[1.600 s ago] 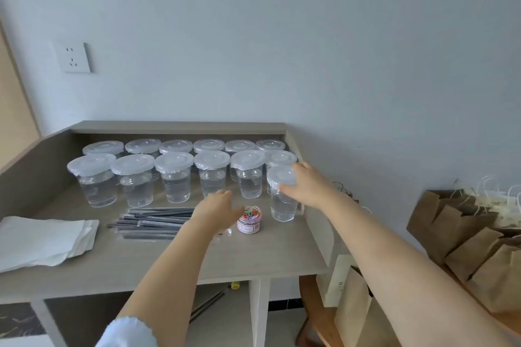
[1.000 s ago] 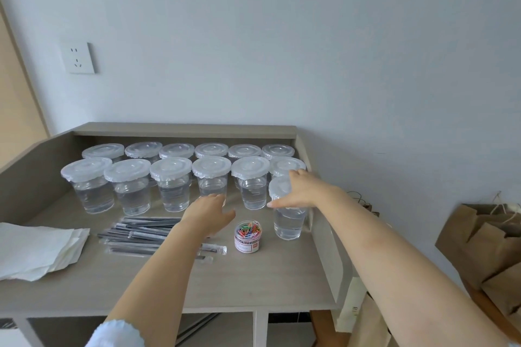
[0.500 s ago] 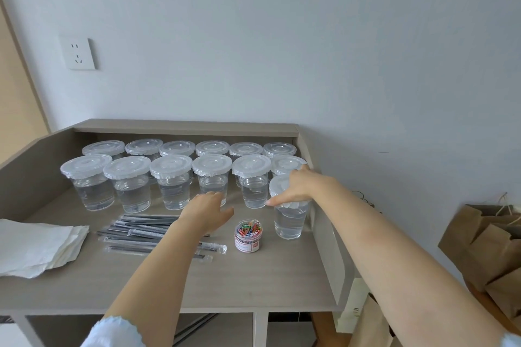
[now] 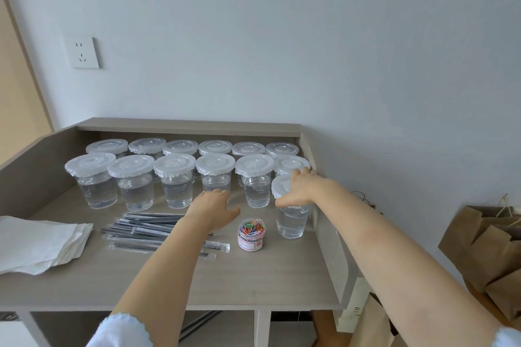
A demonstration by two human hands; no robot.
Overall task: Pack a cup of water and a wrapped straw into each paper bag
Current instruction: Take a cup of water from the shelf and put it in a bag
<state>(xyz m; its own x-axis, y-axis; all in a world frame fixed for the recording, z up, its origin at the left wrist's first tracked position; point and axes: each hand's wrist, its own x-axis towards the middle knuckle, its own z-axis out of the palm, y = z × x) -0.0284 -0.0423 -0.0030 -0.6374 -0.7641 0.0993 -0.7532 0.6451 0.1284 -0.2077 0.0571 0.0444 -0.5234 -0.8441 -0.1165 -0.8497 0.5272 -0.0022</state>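
A clear cup of water (image 4: 291,222) with a white lid stands alone at the right end of the desk, in front of two rows of several like cups (image 4: 174,177). My right hand (image 4: 301,189) lies over its lid, thumb on the front rim and fingers curled over the far rim. My left hand (image 4: 211,211) hovers with relaxed fingers above the right end of a pile of wrapped dark straws (image 4: 141,231) and holds nothing. Brown paper bags (image 4: 490,245) stand off the desk at the far right.
A small jar of coloured paper clips (image 4: 251,234) stands between my hands. A stack of white paper (image 4: 39,242) lies at the left. The desk (image 4: 225,284) has raised side walls (image 4: 335,256). Another brown bag (image 4: 369,327) stands below the desk's right end.
My view has turned left, so fewer bags show. My right hand stays on the lid of the nearest cup, and my left hand stays above the straws.
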